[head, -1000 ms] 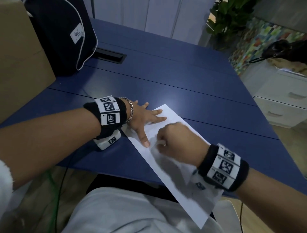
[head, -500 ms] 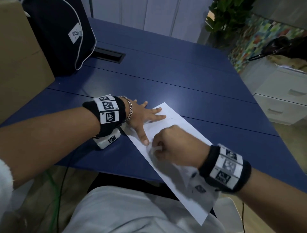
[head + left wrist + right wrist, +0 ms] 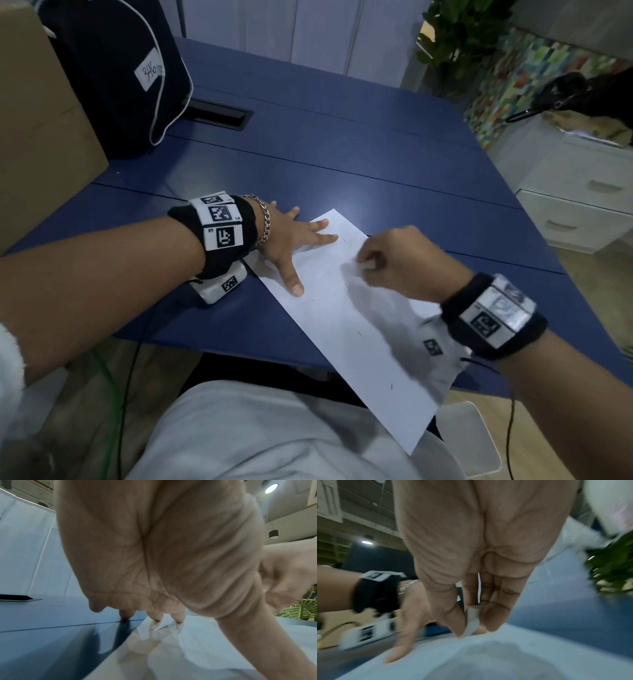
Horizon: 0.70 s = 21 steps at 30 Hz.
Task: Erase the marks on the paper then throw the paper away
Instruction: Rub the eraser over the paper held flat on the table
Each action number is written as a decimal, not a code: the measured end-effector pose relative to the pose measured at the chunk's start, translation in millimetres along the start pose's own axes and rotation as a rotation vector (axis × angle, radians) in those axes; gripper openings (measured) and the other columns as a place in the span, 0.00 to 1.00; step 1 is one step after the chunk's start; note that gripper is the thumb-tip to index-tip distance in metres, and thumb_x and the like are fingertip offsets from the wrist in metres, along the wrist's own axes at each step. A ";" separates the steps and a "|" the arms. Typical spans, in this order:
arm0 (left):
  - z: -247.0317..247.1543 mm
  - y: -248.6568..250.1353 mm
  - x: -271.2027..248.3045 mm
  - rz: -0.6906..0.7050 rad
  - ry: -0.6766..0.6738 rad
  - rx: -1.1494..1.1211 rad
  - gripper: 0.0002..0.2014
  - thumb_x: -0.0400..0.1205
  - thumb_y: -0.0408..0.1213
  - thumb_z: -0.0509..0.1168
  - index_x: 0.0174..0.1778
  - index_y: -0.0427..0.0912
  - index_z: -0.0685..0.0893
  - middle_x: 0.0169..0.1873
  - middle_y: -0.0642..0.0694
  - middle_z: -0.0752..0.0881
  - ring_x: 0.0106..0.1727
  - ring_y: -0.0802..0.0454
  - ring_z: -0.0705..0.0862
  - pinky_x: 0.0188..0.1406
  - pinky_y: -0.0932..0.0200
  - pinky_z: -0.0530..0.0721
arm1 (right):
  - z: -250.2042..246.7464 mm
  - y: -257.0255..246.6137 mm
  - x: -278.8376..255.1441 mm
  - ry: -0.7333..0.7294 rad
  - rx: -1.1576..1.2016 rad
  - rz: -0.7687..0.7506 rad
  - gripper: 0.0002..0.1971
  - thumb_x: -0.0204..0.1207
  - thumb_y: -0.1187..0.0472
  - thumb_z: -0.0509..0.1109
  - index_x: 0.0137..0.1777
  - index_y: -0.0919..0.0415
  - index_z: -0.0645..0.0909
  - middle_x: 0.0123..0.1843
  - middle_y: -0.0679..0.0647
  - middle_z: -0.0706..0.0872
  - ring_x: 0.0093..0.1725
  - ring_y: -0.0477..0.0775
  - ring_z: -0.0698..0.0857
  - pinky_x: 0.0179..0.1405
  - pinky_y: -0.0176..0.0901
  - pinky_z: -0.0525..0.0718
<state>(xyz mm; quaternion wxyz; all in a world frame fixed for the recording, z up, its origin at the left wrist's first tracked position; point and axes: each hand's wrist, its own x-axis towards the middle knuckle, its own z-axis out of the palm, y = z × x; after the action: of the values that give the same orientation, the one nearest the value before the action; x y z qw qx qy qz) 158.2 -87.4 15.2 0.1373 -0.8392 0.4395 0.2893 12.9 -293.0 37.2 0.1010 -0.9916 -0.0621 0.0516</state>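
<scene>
Under your hands, the flat white sheet of paper looked matt and smooth, with only a few faint pencil ticks on it. The dark blue counter had a smooth, faintly satin finish that caught soft reflections of light. You pinched a small white eraser, which looked like dull, soft rubber. Your black wristbands appeared to be stretchy cloth, carrying matt white printed tags. The silver chain bracelet was shiny metal. The brown box was plain matt cardboard, and the black bag looked like woven fabric.
</scene>
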 end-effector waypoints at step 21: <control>14.9 38.9 11.7 -0.039 -0.026 0.020 0.79 0.53 0.87 0.70 0.84 0.65 0.21 0.87 0.55 0.21 0.89 0.32 0.27 0.84 0.18 0.47 | 14.3 14.5 3.6 -0.007 0.057 -0.004 0.05 0.74 0.60 0.73 0.47 0.52 0.90 0.38 0.45 0.88 0.38 0.44 0.84 0.40 0.45 0.87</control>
<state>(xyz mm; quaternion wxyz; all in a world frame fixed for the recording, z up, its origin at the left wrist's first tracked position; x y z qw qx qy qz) 126.3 -110.3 -2.7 0.1572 -0.8423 0.4241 0.2932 16.4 -303.9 20.0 0.1293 -0.9880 -0.0631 0.0568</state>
